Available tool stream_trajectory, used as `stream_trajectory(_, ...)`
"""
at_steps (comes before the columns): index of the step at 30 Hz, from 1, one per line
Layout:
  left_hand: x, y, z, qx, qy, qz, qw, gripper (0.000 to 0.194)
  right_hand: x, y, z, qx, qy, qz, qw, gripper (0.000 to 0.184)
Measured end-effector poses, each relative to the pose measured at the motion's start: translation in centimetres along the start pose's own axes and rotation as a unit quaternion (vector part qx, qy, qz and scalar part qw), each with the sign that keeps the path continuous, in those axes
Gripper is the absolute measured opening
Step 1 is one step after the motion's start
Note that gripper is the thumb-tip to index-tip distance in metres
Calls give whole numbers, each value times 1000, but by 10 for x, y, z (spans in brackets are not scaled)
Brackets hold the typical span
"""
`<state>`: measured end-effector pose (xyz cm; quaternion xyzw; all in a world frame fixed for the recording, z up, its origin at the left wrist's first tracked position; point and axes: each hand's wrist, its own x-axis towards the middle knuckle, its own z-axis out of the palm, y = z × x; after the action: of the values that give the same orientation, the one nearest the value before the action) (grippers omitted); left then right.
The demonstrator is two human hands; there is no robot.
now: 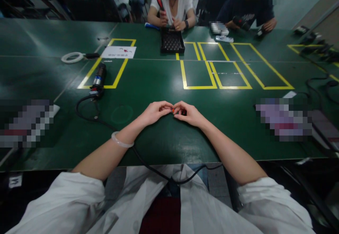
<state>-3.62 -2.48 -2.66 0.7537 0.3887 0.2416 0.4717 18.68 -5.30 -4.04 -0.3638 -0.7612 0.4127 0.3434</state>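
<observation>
Small red-and-black part: between the fingertips | left hand, right hand: both pinching it, fingertips meeting | green tabletop: beneath hands | black cylindrical tool: beyond left hand, to its left

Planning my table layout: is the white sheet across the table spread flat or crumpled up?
Spread flat: the white sheet lies smooth, its broad face showing, over yellow tape.

Green table with yellow taped rectangles, white-and-red sheet, black tray, white sleeves.
</observation>
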Motion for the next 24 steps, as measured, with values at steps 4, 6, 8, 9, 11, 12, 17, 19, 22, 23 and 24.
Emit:
stream_trajectory(4,-1,2,3,-56,1,-20,998,41,1,0,3,-18,7,4,1000,26)
stream_trajectory(6,-1,4,5,-69,-12,-18,997,41,1,0,4,-26,12,6,1000,21)
stream_trajectory(8,-1,5,6,-72,-17,-11,997,41,1,0,5,-30,17,5,999,18)
stream_trajectory(9,-1,5,6,-71,-13,-9,997,41,1,0,5,-29,19,4,999,17)
stream_trajectory(11,-1,4,5,-69,-1,-12,998,39,0,0,5,-28,24,3,999,17)
stream_trajectory(12,-1,4,5,-70,5,-16,997,37,0,0,5,-28,27,2,999,18)
stream_trajectory(17,-1,4,5,-94,-4,-38,995,37,0,0,4,-26,44,-4,999,19)
stream_trajectory(19,-1,7,6,-94,-18,-36,995,37,0,0,4,-28,46,0,999,18)
stream_trajectory(22,-3,10,7,-88,-22,-32,995,35,0,-1,4,-26,40,2,999,20)
stream_trajectory(23,-3,10,7,-87,-20,-32,995,34,0,-1,4,-22,37,2,999,22)
stream_trajectory(24,-3,10,7,-87,-17,-34,995,34,0,-1,4,-16,35,2,999,23)
